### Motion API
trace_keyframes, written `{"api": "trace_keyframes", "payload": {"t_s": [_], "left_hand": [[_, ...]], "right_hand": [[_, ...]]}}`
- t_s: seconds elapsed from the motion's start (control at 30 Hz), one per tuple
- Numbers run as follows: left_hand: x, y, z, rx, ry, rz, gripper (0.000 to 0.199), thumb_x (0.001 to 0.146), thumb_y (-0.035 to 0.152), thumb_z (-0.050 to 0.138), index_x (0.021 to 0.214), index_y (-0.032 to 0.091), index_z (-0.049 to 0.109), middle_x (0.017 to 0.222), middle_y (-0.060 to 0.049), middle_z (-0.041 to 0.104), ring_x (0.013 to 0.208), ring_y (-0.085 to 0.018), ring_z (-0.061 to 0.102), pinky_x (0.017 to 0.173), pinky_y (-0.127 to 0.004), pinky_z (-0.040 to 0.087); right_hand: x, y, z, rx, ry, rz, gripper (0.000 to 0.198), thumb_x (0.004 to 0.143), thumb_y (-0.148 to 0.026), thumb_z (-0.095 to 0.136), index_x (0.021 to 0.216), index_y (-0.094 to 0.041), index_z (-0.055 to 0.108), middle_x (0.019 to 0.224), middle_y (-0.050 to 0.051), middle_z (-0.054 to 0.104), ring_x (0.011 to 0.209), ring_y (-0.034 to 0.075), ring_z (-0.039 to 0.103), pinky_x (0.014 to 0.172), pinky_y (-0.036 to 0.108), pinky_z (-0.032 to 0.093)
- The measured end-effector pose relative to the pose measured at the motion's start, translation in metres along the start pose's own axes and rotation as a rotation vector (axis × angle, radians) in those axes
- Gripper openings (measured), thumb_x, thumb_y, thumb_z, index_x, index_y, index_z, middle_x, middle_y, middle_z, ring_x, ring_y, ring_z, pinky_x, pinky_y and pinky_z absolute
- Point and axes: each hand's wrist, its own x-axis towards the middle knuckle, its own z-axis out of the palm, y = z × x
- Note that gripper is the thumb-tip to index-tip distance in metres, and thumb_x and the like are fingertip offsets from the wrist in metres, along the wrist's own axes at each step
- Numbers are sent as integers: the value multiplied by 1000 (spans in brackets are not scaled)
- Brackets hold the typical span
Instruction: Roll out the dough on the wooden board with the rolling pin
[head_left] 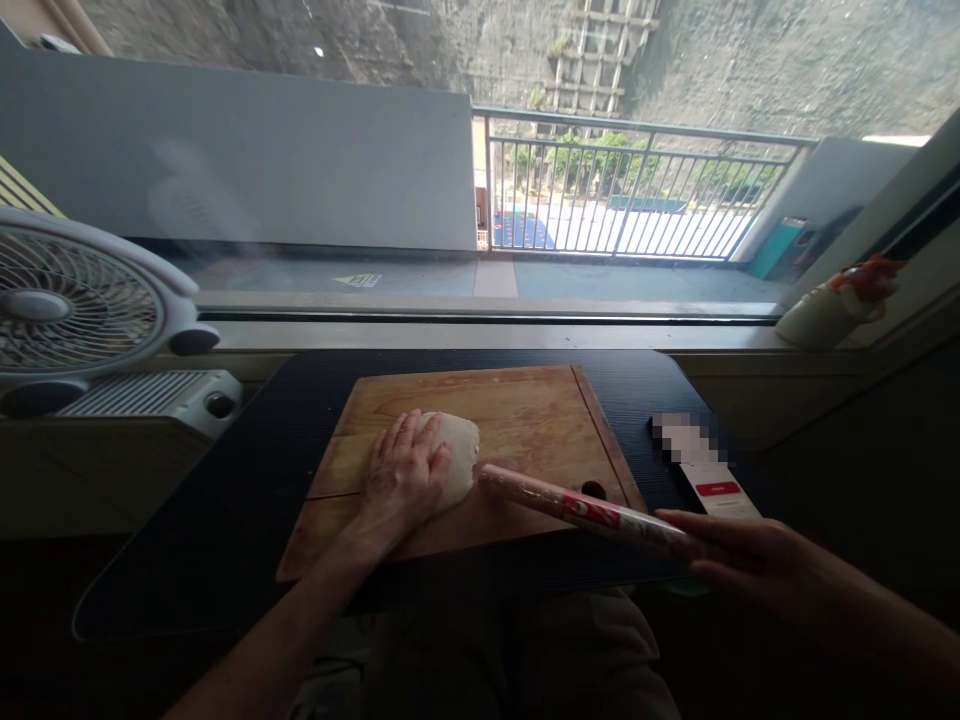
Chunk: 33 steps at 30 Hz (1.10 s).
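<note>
A flattened piece of pale dough [456, 462] lies on the wooden cutting board [525, 410], left of its middle. My left hand [405, 465] rests flat on the dough's left part, fingers stretched out and pointing away from me. In my right hand [742, 555] is a rolling pin [566, 502], still in clear wrap with a red and white label. I grip it by its right end, fingers wrapped round it. Its free end points left over the board, close to the dough's right edge; whether it touches the board I cannot tell.
The board lies on a dark table [247, 500]. On the table's right is a phone-like thing [716, 485], partly blurred. A white fan [82, 300] stands at left. Beyond the table are a window sill [525, 335] and a white figurine [821, 310] at right.
</note>
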Motion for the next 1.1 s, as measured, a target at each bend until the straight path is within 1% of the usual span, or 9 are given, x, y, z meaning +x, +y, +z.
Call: {"api": "trace_keyframes", "payload": {"t_s": [0.03,0.2,0.27,0.37,0.47,0.63,0.8,0.93,1.1], "left_hand": [[0,0,0,1,-4,9,49,87,37,32,129,17,46,136,-11,44,128,-26,34,106,-44,24],[4,-1,-6,-2,20,-9,49,87,36,29,127,14,47,131,-12,47,123,-26,38,105,-42,26],[6,-7,-11,-22,-26,62,51,86,40,32,126,14,48,128,-12,49,119,-25,41,103,-40,28],[8,-18,-15,-29,-73,169,53,83,48,37,126,20,49,125,-9,49,113,-26,43,100,-39,31],[9,-17,-12,10,-22,84,52,82,51,36,124,23,51,119,-8,50,107,-27,44,95,-42,34],[13,8,-5,60,19,-101,52,82,53,33,119,25,56,111,-10,51,100,-31,44,85,-47,36],[12,16,-8,64,40,-121,47,85,47,33,119,25,57,109,-10,52,97,-30,45,81,-46,35],[10,16,-12,56,52,-132,46,85,44,33,120,25,56,108,-11,52,95,-30,44,79,-46,35],[10,21,-13,43,70,-172,45,85,42,34,118,23,58,106,-13,52,96,-31,44,79,-47,35]], "right_hand": [[-2,1,3,-1,17,0,47,76,-51,56,118,-30,60,90,0,69,76,20,64,67,25,51],[-1,-3,15,-8,-49,-18,51,76,-51,56,121,-27,57,97,3,69,79,21,65,69,26,51],[3,-5,16,-14,-58,-16,50,77,-50,55,122,-27,56,98,2,69,80,21,64,71,26,50],[5,-7,11,-40,-85,-17,49,79,-48,55,124,-30,54,101,1,68,82,20,64,70,25,50],[-2,-11,0,-47,-102,-29,48,79,-47,55,125,-33,52,103,-1,67,85,20,63,71,24,49],[-22,-26,-9,-39,-100,42,45,81,-46,53,124,-31,54,96,0,69,79,19,64,68,23,49],[-32,-26,7,-61,-36,-21,45,82,-45,53,124,-30,54,99,3,69,81,21,65,69,25,51],[-36,-17,21,-88,77,-42,44,81,-46,53,122,-33,55,101,2,68,80,23,67,67,26,54],[-35,-21,23,-128,15,-50,44,79,-47,54,122,-37,54,91,0,71,70,22,68,56,23,54]]}}
